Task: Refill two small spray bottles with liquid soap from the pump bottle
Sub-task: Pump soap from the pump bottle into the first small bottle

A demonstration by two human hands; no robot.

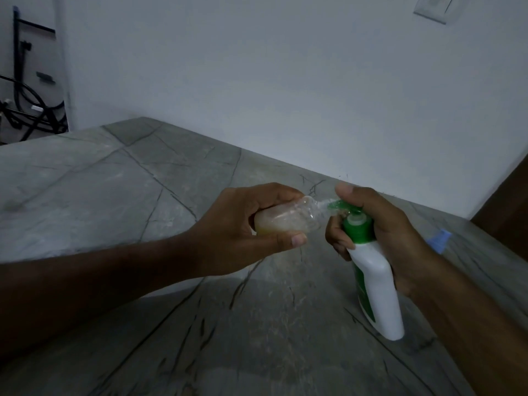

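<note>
My left hand [243, 227] grips a small clear spray bottle [288, 217] without its cap, tipped on its side, partly filled with yellowish liquid. Its open neck meets the green nozzle of the pump bottle [374, 281], a white bottle with a green pump head and green label, held tilted above the counter. My right hand [380, 232] is wrapped round the pump bottle's neck, with the thumb on top of the pump head. A light blue spray cap [440, 238] lies on the counter just beyond my right wrist, partly hidden.
A grey veined stone counter [143, 195] runs under both hands to a white wall behind. A dark wooden panel [505, 212] stands at the right edge. Black cables and a frame [25, 110] sit at the far left. A wall plate [433, 8] is at the upper right.
</note>
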